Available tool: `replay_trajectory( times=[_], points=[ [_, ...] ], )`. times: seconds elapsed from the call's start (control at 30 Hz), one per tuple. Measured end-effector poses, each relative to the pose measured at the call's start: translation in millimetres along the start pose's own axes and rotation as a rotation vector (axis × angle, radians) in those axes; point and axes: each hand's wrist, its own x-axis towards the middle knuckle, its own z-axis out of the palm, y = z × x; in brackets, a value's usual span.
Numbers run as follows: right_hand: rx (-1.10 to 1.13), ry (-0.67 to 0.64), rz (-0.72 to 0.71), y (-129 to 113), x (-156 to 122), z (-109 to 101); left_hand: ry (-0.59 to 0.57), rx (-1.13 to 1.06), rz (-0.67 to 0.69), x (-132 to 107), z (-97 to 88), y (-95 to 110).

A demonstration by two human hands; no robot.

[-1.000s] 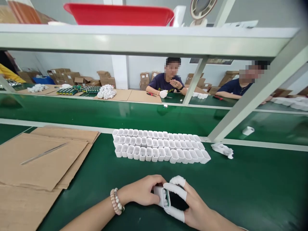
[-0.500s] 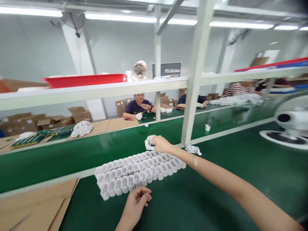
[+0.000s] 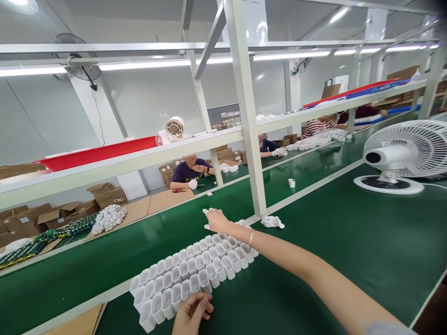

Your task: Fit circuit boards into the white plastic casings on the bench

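My right hand (image 3: 217, 220) reaches out over the green conveyor belt, just past the far row of white plastic cups (image 3: 178, 300). White covers show on its fingertips; finger and thumb are apart, and I see nothing between them. Near the front row, my left hand (image 3: 193, 312) is loosely curled, thumb against fingers, and no object shows in it. The cups are upright, open at the top and packed in three slanting rows on the green worktop. My right forearm hides part of their right end.
A metal post (image 3: 248, 139) rises right of my hand, a crumpled white cloth (image 3: 272, 222) at its foot. One white cup (image 3: 291, 183) stands on the belt (image 3: 167, 232). A white fan (image 3: 387, 158) is at right, cardboard (image 3: 78, 321) at lower left. Co-workers sit across.
The view has tilted up and turned right. The white piece earlier in my right hand no longer shows there, and its fingers are now apart. My left hand stays curled by the front row.
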Motion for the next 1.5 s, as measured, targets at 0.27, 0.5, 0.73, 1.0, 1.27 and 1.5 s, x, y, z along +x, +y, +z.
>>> replay_trajectory(
  times=[0.27,0.5,0.73,1.0,1.27,1.5],
  points=[
    [0.847,-0.358,-0.765,-34,-111,53,-0.022,-0.051,0.062,-1,-5.9,-9],
    [1.17,-0.511,-0.547,-22,-122,79,-0.149,-0.208,-0.025,-12,-20.5,10],
    [1.257,-0.568,-0.31,-7,-109,100,-0.05,-0.28,-0.104,-16,-48.8,-13],
    [1.307,-0.516,-0.272,-1,-104,116,-0.005,-0.241,-0.105,-9,-52.1,-16],
    [1.271,-0.471,-0.351,2,-114,88,-0.003,-0.263,-0.081,-14,-51.8,-10],
    [1.139,-0.48,-0.324,29,-129,71,-0.002,-0.259,-0.086,-15,-53.8,-12]
  ],
)
